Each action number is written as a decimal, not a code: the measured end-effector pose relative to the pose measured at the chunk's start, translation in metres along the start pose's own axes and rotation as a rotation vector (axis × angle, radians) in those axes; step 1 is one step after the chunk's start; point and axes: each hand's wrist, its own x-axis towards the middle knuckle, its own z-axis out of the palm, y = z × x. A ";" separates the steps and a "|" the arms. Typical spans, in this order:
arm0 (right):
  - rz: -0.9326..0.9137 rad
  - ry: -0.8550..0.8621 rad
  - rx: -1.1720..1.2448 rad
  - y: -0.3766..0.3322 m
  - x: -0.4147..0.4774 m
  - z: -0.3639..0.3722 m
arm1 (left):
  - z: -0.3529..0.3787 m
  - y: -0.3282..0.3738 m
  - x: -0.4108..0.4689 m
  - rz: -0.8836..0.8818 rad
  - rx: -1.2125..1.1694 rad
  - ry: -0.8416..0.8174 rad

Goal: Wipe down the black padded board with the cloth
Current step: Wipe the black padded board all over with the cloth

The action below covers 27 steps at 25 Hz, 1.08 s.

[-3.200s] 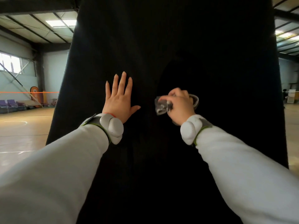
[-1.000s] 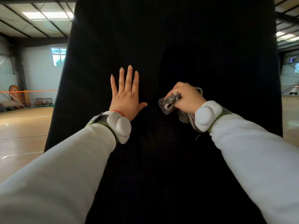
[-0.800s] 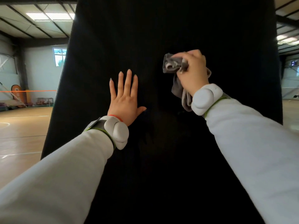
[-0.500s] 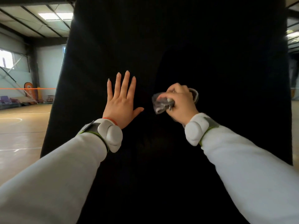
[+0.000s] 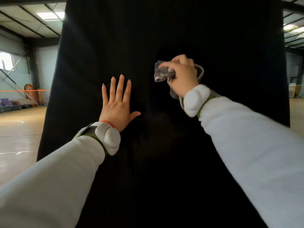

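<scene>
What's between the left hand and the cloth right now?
Nothing but bare black board. In the head view the left hand lies flat on it, apart from the cloth gripped in the right hand.

No text, label, brand or number can be read. A pale mark is seen on the orange banner (image 5: 29,93) standing at the far left of the hall, but it is too small and blurred to be made out.
</scene>
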 end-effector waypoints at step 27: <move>-0.171 -0.232 0.040 0.020 -0.090 0.044 | 0.011 0.005 -0.025 -0.025 -0.068 0.021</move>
